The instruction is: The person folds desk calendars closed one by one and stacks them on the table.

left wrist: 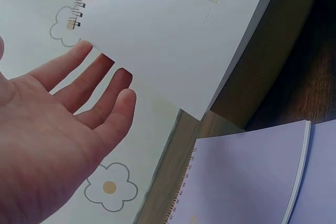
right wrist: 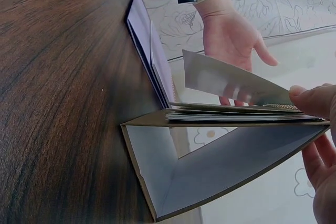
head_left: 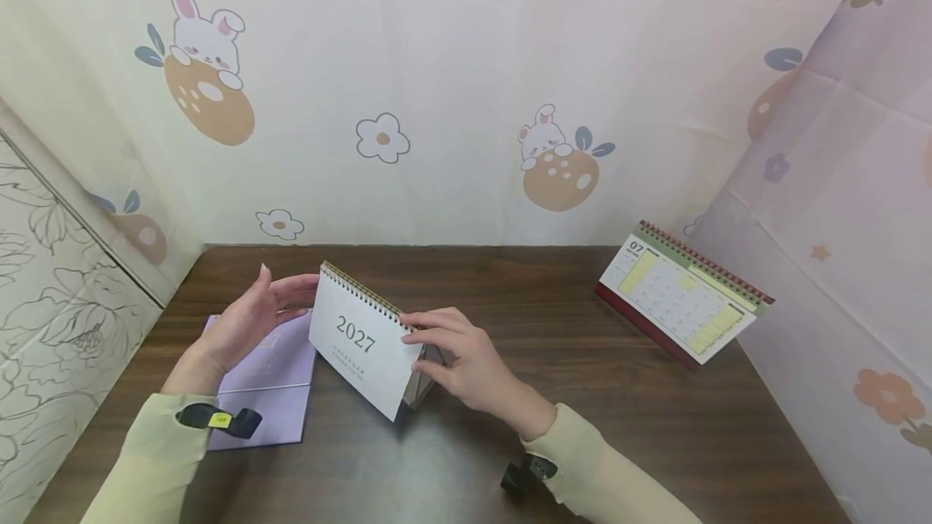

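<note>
A white spiral-bound desk calendar (head_left: 357, 338) marked 2027 stands on its folding base, tilted across the table. My right hand (head_left: 466, 358) grips its right upper end by the rings. From the right side, the front cover sheet (right wrist: 231, 80) stands apart from the stacked pages, and the base (right wrist: 205, 177) shows as a hollow triangle. My left hand (head_left: 243, 322) is at the calendar's left edge, palm turned up and fingers extended. In the left wrist view its fingertips reach the sheet's edge, some partly hidden behind it. Beneath that hand lies a purple notebook (head_left: 265, 407) with a pale elastic band.
Another desk calendar (head_left: 677, 289), with a green top, red base and month grid, stands at the table's right back. The dark wooden table (head_left: 524, 281) meets a printed curtain (head_left: 451, 87) behind. Patterned cloth hangs at both sides. Each wrist wears a black strap device.
</note>
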The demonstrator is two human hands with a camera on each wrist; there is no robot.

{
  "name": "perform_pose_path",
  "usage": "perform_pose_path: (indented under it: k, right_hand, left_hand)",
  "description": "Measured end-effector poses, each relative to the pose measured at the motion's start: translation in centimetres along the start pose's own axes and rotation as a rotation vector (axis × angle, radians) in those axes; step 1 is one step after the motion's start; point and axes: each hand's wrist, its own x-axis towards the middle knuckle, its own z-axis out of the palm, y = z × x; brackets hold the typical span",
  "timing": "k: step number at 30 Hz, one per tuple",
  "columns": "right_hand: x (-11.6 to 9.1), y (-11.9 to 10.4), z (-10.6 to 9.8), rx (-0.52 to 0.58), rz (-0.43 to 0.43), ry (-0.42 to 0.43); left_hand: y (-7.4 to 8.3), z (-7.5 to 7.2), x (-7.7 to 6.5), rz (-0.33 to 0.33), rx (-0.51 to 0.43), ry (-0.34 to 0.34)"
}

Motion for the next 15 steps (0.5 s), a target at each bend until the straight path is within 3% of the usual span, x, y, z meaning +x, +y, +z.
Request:
perform_pose_path:
  k: [15]
  right_hand:
    - [-0.36,0.55,0.11,-0.036,-0.04,-0.006]
  left_hand:
    - [-0.24,0.14,0.12,0.009,-0.014,-0.006]
